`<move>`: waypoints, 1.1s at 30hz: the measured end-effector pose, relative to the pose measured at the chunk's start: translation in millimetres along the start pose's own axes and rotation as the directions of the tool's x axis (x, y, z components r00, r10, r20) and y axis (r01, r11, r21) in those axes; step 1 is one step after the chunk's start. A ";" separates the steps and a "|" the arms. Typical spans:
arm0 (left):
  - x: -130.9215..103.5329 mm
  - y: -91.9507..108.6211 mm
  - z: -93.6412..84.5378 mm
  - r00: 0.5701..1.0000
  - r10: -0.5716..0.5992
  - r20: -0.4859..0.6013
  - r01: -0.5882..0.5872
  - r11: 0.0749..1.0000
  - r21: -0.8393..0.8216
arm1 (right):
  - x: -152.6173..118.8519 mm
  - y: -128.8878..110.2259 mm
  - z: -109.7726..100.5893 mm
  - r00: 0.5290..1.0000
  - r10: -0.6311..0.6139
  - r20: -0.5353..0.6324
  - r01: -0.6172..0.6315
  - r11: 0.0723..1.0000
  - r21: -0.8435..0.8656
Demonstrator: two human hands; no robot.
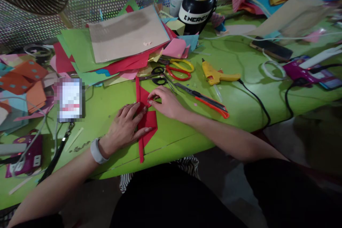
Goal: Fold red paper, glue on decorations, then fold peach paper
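A folded red paper [150, 123] with a long narrow rolled strip [141, 149] along its left side lies near the table's front edge. Across its middle rests my left hand [125, 124], palm down, fingers spread and pressing on the paper. My right hand [165, 102] is closed in a pinch at the paper's upper right part, thumb and forefinger together near the left fingertips. What lies right under the fingers is hidden. Just beyond the right hand are black-handled scissors [159, 79], red-handled scissors [178, 73] and an orange box cutter [205, 101].
A yellow glue gun [217, 74] with a black cord lies to the right, near a phone [271, 49] and a purple extension socket [299, 73]. Coloured paper sheets [80, 48] pile up at the back beside a black bottle [197, 9]. A badge [70, 99] lies left.
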State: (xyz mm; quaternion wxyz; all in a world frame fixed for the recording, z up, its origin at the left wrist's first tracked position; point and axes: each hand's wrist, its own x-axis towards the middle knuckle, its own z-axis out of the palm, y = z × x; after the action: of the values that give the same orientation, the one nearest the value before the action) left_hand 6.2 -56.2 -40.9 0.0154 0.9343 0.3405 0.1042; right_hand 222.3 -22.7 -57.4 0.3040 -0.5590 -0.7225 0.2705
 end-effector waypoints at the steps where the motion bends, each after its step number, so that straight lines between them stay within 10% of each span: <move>1: 0.0 0.1 -0.1 1.000 0.002 -0.002 -0.002 1.000 0.003 | 0.0 0.0 0.2 1.000 -0.002 0.001 0.002 1.000 -0.010; 22: 4.1 1.1 1.2 0.999 0.031 -0.020 -0.030 0.998 0.062 | 14.8 -7.7 -21.0 0.978 0.130 0.165 -0.146 0.985 0.091; 33: 5.9 2.7 -1.3 1.000 0.017 -0.002 -0.017 0.995 0.094 | 41.9 -20.3 -29.8 0.806 0.247 0.537 -0.345 0.935 0.088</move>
State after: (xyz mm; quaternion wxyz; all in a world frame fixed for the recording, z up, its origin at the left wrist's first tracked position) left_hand 12.0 -54.5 -38.3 -0.0301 0.9367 0.3373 0.0895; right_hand 223.4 14.9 -16.9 0.1017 -0.5413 -0.6533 0.5195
